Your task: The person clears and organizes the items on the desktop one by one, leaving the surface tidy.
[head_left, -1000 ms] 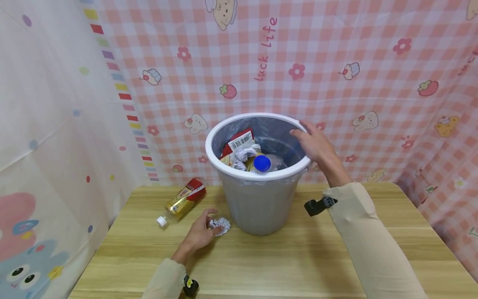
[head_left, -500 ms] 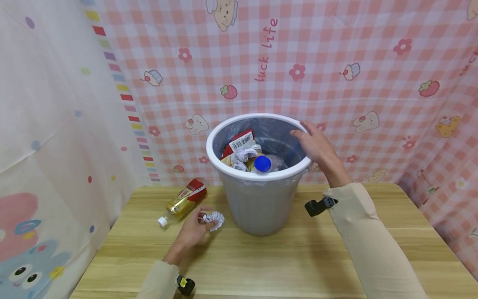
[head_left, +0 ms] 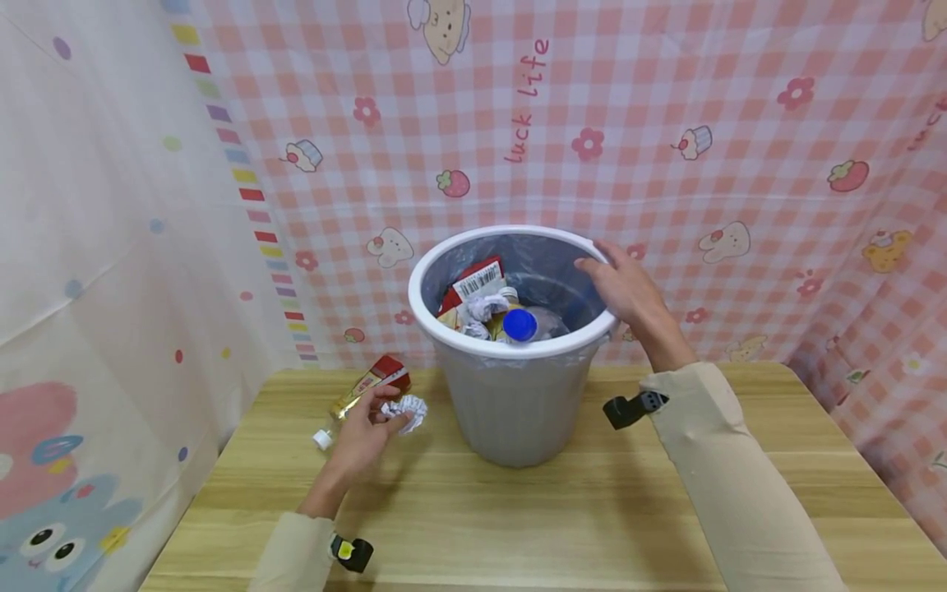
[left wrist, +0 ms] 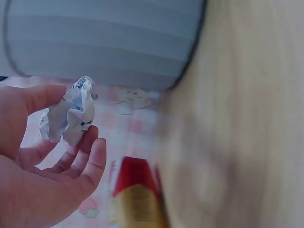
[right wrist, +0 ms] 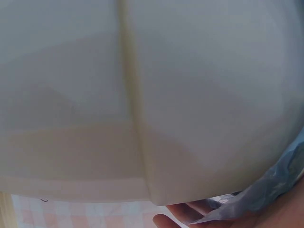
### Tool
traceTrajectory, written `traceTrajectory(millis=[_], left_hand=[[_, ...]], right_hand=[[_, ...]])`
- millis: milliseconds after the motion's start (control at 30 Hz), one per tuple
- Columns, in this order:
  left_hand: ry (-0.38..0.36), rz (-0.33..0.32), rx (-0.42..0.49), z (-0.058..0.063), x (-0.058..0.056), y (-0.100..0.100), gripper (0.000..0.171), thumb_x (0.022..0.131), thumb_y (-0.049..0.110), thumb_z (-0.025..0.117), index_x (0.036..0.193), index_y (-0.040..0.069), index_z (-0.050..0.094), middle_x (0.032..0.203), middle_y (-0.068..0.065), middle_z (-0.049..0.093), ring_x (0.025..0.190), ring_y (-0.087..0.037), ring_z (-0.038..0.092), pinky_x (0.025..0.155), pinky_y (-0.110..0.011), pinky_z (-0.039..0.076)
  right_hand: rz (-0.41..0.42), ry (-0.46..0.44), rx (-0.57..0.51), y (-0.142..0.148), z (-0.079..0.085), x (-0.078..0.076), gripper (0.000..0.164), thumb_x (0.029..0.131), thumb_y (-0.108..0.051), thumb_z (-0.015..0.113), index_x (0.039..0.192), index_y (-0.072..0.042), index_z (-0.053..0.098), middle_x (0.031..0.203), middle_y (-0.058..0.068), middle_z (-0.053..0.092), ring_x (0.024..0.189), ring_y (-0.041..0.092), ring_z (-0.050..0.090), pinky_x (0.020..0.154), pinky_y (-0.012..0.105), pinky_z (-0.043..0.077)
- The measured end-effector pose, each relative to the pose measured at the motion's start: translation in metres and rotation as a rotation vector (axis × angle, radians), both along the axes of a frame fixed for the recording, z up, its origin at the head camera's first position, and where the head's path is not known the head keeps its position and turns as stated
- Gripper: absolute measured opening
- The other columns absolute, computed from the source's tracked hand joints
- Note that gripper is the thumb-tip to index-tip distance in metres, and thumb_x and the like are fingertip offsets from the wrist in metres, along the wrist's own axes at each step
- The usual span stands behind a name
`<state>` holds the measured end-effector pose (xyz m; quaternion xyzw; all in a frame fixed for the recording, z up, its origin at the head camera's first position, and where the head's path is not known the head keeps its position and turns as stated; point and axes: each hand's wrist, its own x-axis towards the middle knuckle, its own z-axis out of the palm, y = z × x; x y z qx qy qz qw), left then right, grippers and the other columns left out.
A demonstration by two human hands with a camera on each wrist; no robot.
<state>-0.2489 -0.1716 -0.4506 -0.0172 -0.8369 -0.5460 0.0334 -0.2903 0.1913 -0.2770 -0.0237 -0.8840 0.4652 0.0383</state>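
Note:
My left hand (head_left: pixel 361 442) pinches a crumpled ball of white paper (head_left: pixel 409 411) between thumb and fingers, raised off the table. In the left wrist view the paper ball (left wrist: pixel 71 114) shows against the grey wall of the trash bin (left wrist: pixel 99 42). That bin (head_left: pixel 510 407) stands upright, lined with a plastic bag. My right hand (head_left: pixel 632 289) grips its white rim at the right, thumb inside; most of the fingers are hidden outside. In the right wrist view, the bin's wall fills most of the picture and the hand (right wrist: pixel 266 216) shows only partly, beside the liner.
Inside the bin lie a red box (head_left: pixel 477 275), paper balls (head_left: pixel 487 307) and a bottle with a blue cap (head_left: pixel 520 325). Behind my left hand lies a red and gold pack (head_left: pixel 388 374), with a white-capped bottle (head_left: pixel 322 440) beside it. Patterned cloth (head_left: pixel 666 164) hangs behind the wooden table (head_left: pixel 592 526).
My left hand has picked the paper ball up from beside the bin's base and moved it left and upward, in front of the red and gold pack. The right hand stays on the rim.

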Motion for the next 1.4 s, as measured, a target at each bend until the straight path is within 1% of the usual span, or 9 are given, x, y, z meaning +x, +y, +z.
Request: traceTrajectory(millis=[133,267,467,667,867,1033,1133,1300,1400], left_hand=[[0.007,0.002,-0.003,0.018,0.000,-0.005,0.041,0.091,0.016,0.072,0.127,0.009,0.054,0.108,-0.011,0.054,0.085,-0.015,0.051,0.066,-0.023,0.045],[0.004,-0.011,0.004,0.037,0.001,-0.010,0.042,0.093,0.020,0.070,0.129,0.008,0.051,0.114,-0.013,0.054,0.092,-0.017,0.053,0.068,-0.024,0.047],[0.058,-0.005,-0.016,0.064,0.000,-0.014,0.045,0.094,0.023,0.068,0.132,0.006,0.050,0.123,-0.015,0.055,0.101,-0.023,0.054,0.075,-0.024,0.048],[0.108,0.020,-0.020,0.093,-0.003,-0.016,0.047,0.093,0.026,0.070,0.132,0.006,0.050,0.120,-0.014,0.056,0.104,-0.025,0.056,0.078,-0.028,0.050],[0.131,0.041,-0.034,0.120,-0.008,-0.009,0.052,0.092,0.032,0.070,0.134,0.009,0.050,0.121,-0.014,0.057,0.108,-0.025,0.058,0.083,-0.027,0.049],[0.133,0.059,-0.023,0.136,-0.009,-0.003,0.051,0.092,0.035,0.069,0.133,0.012,0.050,0.123,-0.011,0.056,0.109,-0.024,0.056,0.083,-0.030,0.049],[0.156,0.071,-0.010,0.145,-0.010,0.000,0.049,0.093,0.035,0.068,0.132,0.012,0.050,0.121,-0.010,0.056,0.106,-0.022,0.056,0.081,-0.029,0.050],[0.195,0.073,0.000,0.160,-0.013,0.008,0.048,0.092,0.036,0.069,0.130,0.013,0.053,0.117,-0.007,0.057,0.100,-0.020,0.057,0.072,-0.026,0.049],[0.209,0.066,-0.001,0.168,-0.015,0.015,0.047,0.092,0.038,0.069,0.129,0.015,0.053,0.118,-0.006,0.057,0.101,-0.021,0.058,0.074,-0.029,0.047]], right_hand=[[0.003,-0.004,-0.011,0.000,-0.001,0.000,0.073,0.099,-0.051,0.044,0.160,-0.023,0.016,0.160,0.017,0.027,0.139,0.040,0.038,0.111,0.058,0.032],[0.009,-0.003,-0.012,-0.001,-0.002,0.000,0.073,0.099,-0.052,0.043,0.160,-0.022,0.015,0.160,0.017,0.027,0.138,0.041,0.039,0.110,0.058,0.033],[0.015,0.009,-0.004,-0.002,-0.001,-0.001,0.073,0.100,-0.052,0.044,0.160,-0.021,0.016,0.160,0.017,0.027,0.139,0.040,0.037,0.112,0.058,0.030],[0.017,0.007,-0.012,-0.001,0.000,-0.002,0.072,0.100,-0.049,0.045,0.160,-0.021,0.016,0.161,0.016,0.026,0.140,0.040,0.037,0.111,0.057,0.031],[0.007,0.009,-0.012,0.001,0.001,-0.001,0.072,0.100,-0.050,0.044,0.160,-0.021,0.016,0.161,0.017,0.025,0.140,0.040,0.036,0.112,0.058,0.031],[0.015,0.006,-0.014,0.001,0.000,0.000,0.072,0.100,-0.049,0.044,0.160,-0.021,0.016,0.161,0.016,0.025,0.140,0.040,0.036,0.111,0.057,0.032],[0.016,0.008,-0.014,0.000,-0.001,0.000,0.071,0.100,-0.048,0.044,0.160,-0.020,0.017,0.161,0.017,0.026,0.139,0.040,0.037,0.111,0.057,0.033],[0.016,0.009,-0.015,0.000,-0.001,0.000,0.072,0.100,-0.050,0.044,0.160,-0.020,0.016,0.160,0.018,0.029,0.137,0.040,0.040,0.110,0.057,0.034],[0.016,0.012,-0.019,0.000,-0.001,0.000,0.072,0.100,-0.050,0.044,0.160,-0.020,0.016,0.159,0.018,0.029,0.137,0.040,0.040,0.110,0.057,0.034]])
